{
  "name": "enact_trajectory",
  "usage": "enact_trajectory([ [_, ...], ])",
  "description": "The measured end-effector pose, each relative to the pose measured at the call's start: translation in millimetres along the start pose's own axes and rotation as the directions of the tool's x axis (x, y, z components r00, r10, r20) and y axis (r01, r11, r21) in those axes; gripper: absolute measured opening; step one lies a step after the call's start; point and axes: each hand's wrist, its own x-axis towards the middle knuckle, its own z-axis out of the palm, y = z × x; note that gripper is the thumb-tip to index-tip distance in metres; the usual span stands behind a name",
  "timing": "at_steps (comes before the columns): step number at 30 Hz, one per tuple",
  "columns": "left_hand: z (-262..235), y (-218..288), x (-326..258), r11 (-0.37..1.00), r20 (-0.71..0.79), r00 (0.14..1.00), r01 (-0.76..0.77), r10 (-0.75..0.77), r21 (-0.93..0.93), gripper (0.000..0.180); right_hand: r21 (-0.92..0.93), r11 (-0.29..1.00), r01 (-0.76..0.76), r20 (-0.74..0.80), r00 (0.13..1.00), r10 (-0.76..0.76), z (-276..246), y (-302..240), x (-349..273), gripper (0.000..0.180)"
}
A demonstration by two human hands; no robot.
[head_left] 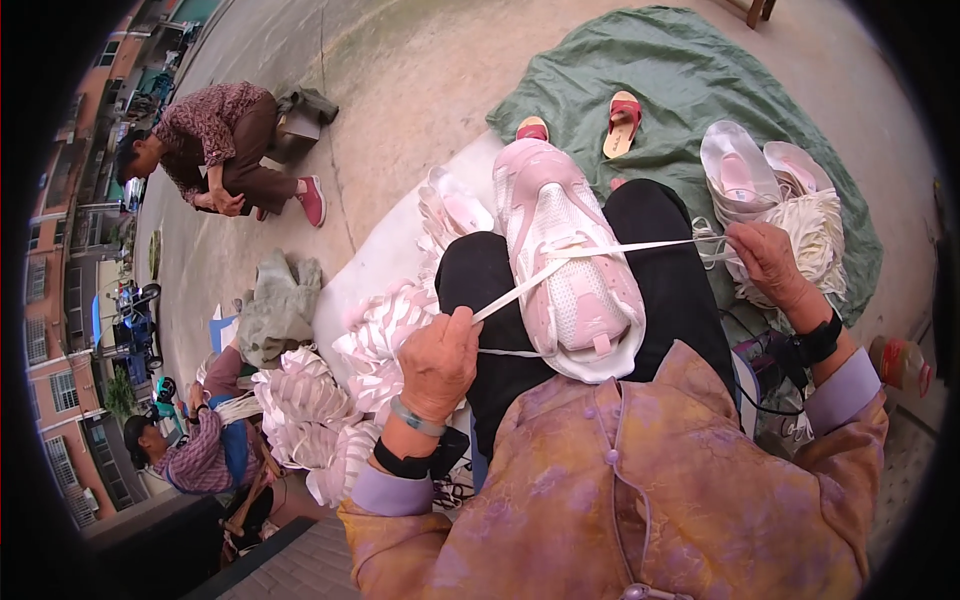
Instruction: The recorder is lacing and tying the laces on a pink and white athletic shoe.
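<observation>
Lacing step judged underway: pink sneaker (pixel 568 262) lay on lap. Left hand (pixel 438 362) and right hand (pixel 766 258), either side of it, each pinched shut on white lace (pixel 600 252), taut. Even pull needed next.

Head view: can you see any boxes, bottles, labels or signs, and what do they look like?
Bottle: at the right edge beside the right hand's sleeve, round, orange-brown with a pale band.
Box: on the ground behind the crouching person at upper left, small, grey-brown.
Signs or screens: none clear enough to tell.
</observation>
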Motion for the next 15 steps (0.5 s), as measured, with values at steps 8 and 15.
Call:
enact_trajectory([
  [8, -35, -83, -64, 0.983, 0.007, 0.999, 0.035, -0.037, 0.180, 0.019, -0.341, 0.922, -0.187, -0.094, 0.982, 0.164, -81, 133, -105, 0.014],
  [15, -86, -183, -137, 0.909, -0.015, 0.965, 0.250, -0.260, 0.333, 0.021, -0.569, 0.736, -0.366, -0.128, 0.924, 0.361, -201, 244, -205, 0.025],
])
